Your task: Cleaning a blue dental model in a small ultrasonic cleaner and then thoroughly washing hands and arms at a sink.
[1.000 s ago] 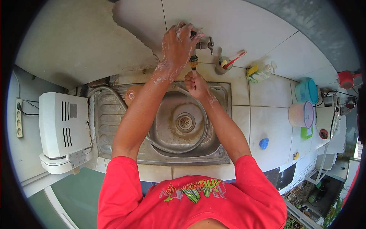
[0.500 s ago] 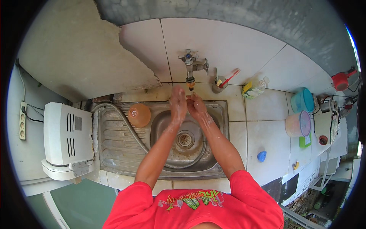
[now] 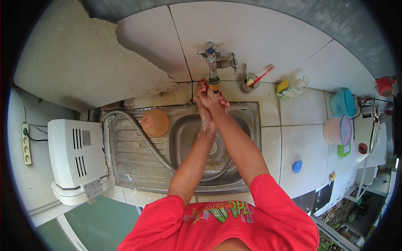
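Note:
My two hands are pressed together beneath the metal faucet [image 3: 212,62], over the back edge of the steel sink [image 3: 178,140]. My right hand [image 3: 212,101] crosses on top of my left hand [image 3: 204,112] and covers part of it. Fingers stretch out on both sides of the overlap, looking open, with no object between them. White suds cling to the left wrist. The faucet's yellowish nozzle [image 3: 214,85] sits just above the hands. Beneath the forearms lies the sink drain [image 3: 213,147], partly covered by them.
An orange round container [image 3: 155,123] and a grey hose [image 3: 140,131] lie on the drainboard. To the right stand a cup [image 3: 248,85] with a red toothbrush [image 3: 263,75], a pump bottle [image 3: 291,88], a blue lump [image 3: 297,166] and plastic tubs [image 3: 337,129]. A white appliance [image 3: 77,154] stands left.
My hands have come together from side by side, the right now lying across the left. The left forearm has swung rightward. The whole view has shifted slightly.

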